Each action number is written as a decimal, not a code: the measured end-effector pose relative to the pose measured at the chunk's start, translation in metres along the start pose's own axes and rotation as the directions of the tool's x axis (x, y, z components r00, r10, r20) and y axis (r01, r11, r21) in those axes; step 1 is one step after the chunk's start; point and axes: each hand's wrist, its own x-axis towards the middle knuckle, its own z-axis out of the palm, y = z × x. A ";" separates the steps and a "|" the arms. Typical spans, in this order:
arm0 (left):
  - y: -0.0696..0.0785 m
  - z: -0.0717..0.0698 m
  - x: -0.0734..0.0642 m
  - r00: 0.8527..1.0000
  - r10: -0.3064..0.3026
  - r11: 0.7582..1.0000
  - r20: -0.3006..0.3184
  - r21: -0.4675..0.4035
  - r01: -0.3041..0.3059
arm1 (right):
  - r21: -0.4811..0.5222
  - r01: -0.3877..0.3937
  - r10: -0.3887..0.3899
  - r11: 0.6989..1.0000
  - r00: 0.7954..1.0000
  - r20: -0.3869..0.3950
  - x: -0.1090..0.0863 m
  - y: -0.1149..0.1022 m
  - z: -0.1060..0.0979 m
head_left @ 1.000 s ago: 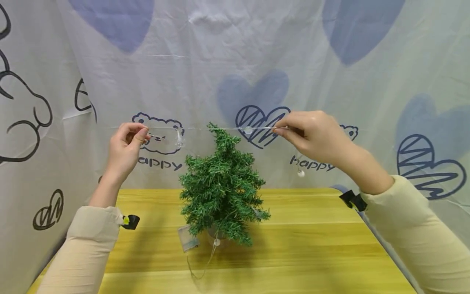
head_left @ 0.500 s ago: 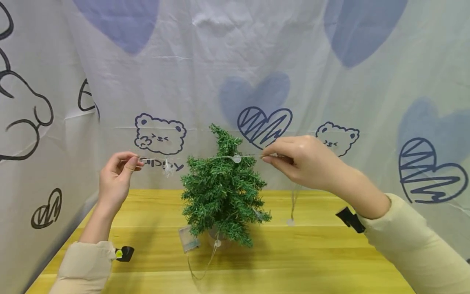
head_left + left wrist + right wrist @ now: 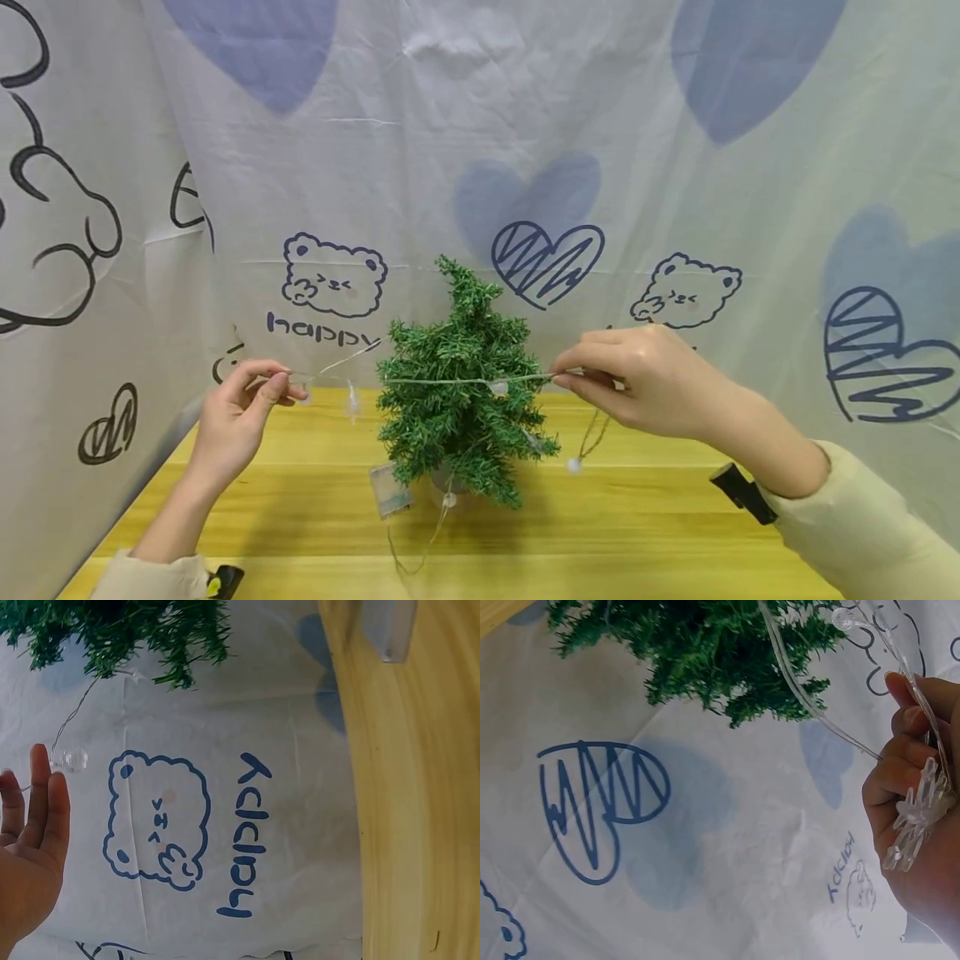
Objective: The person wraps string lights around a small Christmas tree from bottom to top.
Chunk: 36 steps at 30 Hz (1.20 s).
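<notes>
A string of fairy lights (image 3: 435,382) with clear ornaments runs level across the front of a small green artificial Christmas tree (image 3: 468,392). My left hand (image 3: 236,421) pinches the wire left of the tree. Beside it hangs a clear snowflake ornament (image 3: 352,402). At the tree's right, my right hand (image 3: 645,379) grips the wire between thumb and fingers. In the right wrist view, another snowflake ornament (image 3: 922,814) lies against that palm. A loop with a small round ornament (image 3: 573,465) dangles below the right hand.
A small flat box (image 3: 390,490) lies by the tree's base, a wire looping from it in front. The tree stands on a yellow wood-grain table (image 3: 600,533). Behind hangs a pale curtain (image 3: 420,183) printed with hearts and bears.
Both hands have come down, lowering the stretched wire from the treetop to about the tree's middle. The right hand's dangling loop has also dropped. The box and tree stay put.
</notes>
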 end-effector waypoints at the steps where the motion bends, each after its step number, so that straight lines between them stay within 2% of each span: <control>1: 0.000 0.001 -0.003 1.000 0.010 1.000 0.011 -0.002 -0.010 | 0.005 -0.004 0.004 1.000 1.000 0.002 -0.003 -0.001 0.000; 3: 0.001 0.003 -0.009 0.999 0.020 1.000 0.040 0.002 -0.020 | 0.010 -0.016 0.016 1.000 1.000 0.006 -0.010 -0.003 0.001; 8: 0.005 0.009 -0.022 0.996 0.036 0.996 0.086 0.073 -0.043 | 0.026 -0.048 0.048 0.998 0.999 0.011 -0.028 -0.006 0.001; 12: 0.009 0.014 -0.029 0.991 0.091 0.984 0.102 0.143 -0.105 | 0.036 -0.105 0.104 0.994 0.994 0.030 -0.043 -0.011 -0.003; 16: 0.011 0.019 -0.035 0.976 0.162 0.964 0.145 0.189 -0.188 | 0.046 -0.175 0.172 0.984 0.984 0.054 -0.060 -0.019 -0.006; 19: 0.012 0.023 -0.039 0.960 0.214 0.953 0.182 0.176 -0.246 | 0.075 -0.208 0.204 0.975 0.977 0.061 -0.072 -0.023 -0.008; 20: 0.013 0.025 -0.040 0.953 0.234 0.950 0.191 0.164 -0.266 | 0.086 -0.216 0.211 0.973 0.975 0.062 -0.077 -0.023 -0.008; 22: 0.014 0.029 -0.040 0.931 0.305 0.935 0.199 0.123 -0.332 | 0.103 -0.229 0.224 0.968 0.973 0.058 -0.086 -0.023 -0.009; 26: 0.016 0.041 -0.037 0.875 0.440 0.886 0.202 0.058 -0.459 | 0.120 -0.259 0.256 0.958 0.966 0.040 -0.103 -0.020 -0.012; 28: 0.017 0.048 -0.036 0.854 0.478 0.866 0.207 0.051 -0.497 | 0.116 -0.286 0.284 0.951 0.958 0.033 -0.110 -0.019 -0.015; 32: 0.022 0.062 -0.036 0.824 0.522 0.824 0.222 0.117 -0.554 | 0.080 -0.349 0.348 0.934 0.937 0.030 -0.121 -0.015 -0.022; 36: 0.028 0.075 -0.033 0.783 0.586 0.758 0.208 0.200 -0.621 | 0.052 -0.355 0.356 0.933 0.934 -0.019 -0.130 -0.006 -0.027</control>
